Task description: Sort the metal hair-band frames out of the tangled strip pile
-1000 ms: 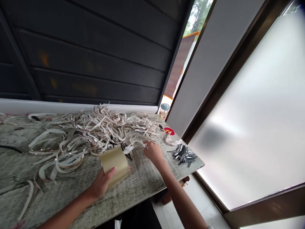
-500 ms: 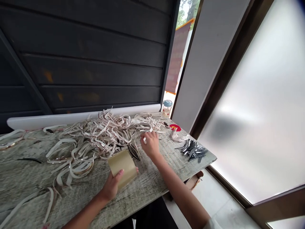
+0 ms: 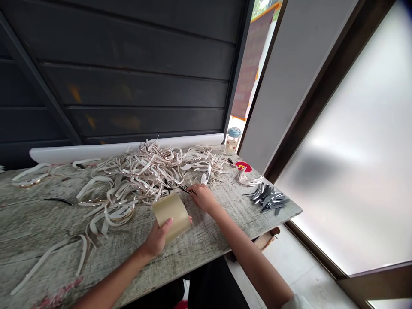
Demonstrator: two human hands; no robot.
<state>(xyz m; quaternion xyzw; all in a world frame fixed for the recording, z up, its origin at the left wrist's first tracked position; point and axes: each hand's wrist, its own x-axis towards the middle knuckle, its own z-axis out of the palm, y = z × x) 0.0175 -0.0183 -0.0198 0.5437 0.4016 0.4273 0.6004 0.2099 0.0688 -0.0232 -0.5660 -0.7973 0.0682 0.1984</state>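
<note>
The roll of tan tape [image 3: 171,216] stands on edge on the tabletop [image 3: 199,240], gripped by the left hand [image 3: 157,239], fingers curled over its near side and the thumb on the face. Just beyond it, the right hand [image 3: 203,198] rests palm down, its fingertips drawn together on some dark thin pieces [image 3: 185,189] at the edge of the pile; whether they pinch one I cannot tell. Past that hand sprawls a big tangle of pale curved strips [image 3: 144,171]. Off to its right lie a small bundle of silver strips [image 3: 246,179] and a heap of dark metal clips [image 3: 268,198], with a red lid [image 3: 243,165] and a small jar [image 3: 232,140] farther back. It looks like picking a piece while the tape is steadied; lifting one cleanly calls for a fine pinch.
</note>
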